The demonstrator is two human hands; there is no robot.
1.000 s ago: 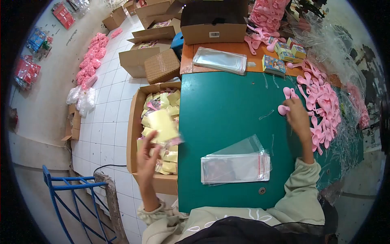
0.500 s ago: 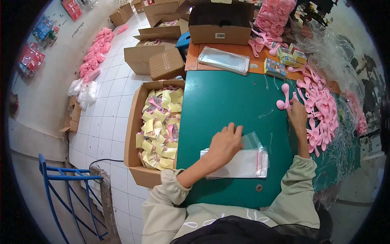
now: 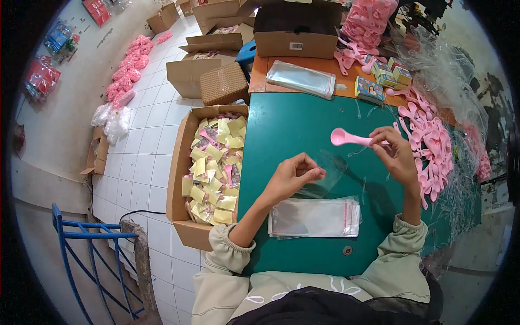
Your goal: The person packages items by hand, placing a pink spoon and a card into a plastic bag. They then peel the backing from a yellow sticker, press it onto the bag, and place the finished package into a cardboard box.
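My right hand [image 3: 400, 157] pinches a pink spoon [image 3: 349, 138] by its handle, with the bowl pointing left above the green table. Lower and to the left, my left hand [image 3: 295, 177] is closed on a clear plastic bag [image 3: 328, 172], which hangs out beyond the fingertips. The spoon and the bag are apart. Just below the left hand lies a stack of clear bags [image 3: 314, 218] on the green tabletop [image 3: 287, 124]. To the right of my right hand is a heap of pink spoons [image 3: 430, 143].
Left of the table stands a carton [image 3: 181, 179] of packed bags with yellow cards. Behind are another pile of clear bags [image 3: 300, 78], small card boxes [image 3: 369, 89] and an open brown box [image 3: 295, 43]. Loose plastic wrap [image 3: 460, 211] covers the right edge.
My right hand has come left from the heap, lifting a spoon. My left hand has moved up from the stack with a clear bag.
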